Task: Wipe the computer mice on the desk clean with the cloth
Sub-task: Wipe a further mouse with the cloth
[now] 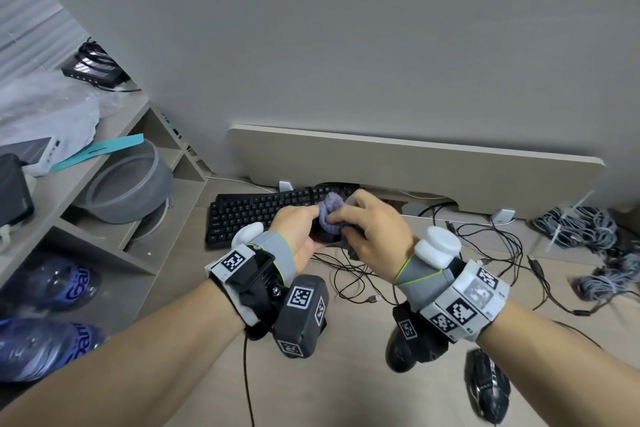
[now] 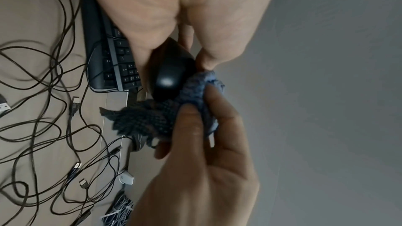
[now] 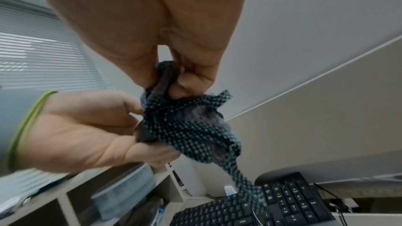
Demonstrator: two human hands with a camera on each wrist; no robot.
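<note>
— So, where is the mouse being cleaned?

— Up off the desk (image 1: 346, 392), above the near edge of the black keyboard (image 1: 256, 215). The left hand (image 1: 298, 236) has its fingers and thumb curled round the black mouse (image 2: 172, 73), holding it in the air.

— And the cloth?

— The right hand (image 1: 374, 232) has it bunched in its fingers, thumb and fingertips pinching the bluish cloth (image 1: 330, 211) against the top of the mouse. From the right wrist view, a checked tail of it hangs down toward the keyboard.

— Any other mice?

— Two lie on the desk near the right forearm: a plain black mouse (image 1: 401, 354) partly hidden under the wrist gear, and a gaming mouse (image 1: 488, 388) just to its right, the two not touching.

— What else is around?

— Loose black cables (image 1: 485, 253) sprawl over the desk to the right of the hands, with grey cable bundles (image 1: 581, 229) further right. A shelf (image 1: 114, 156) on the left holds a grey bowl (image 1: 128, 187).
</note>
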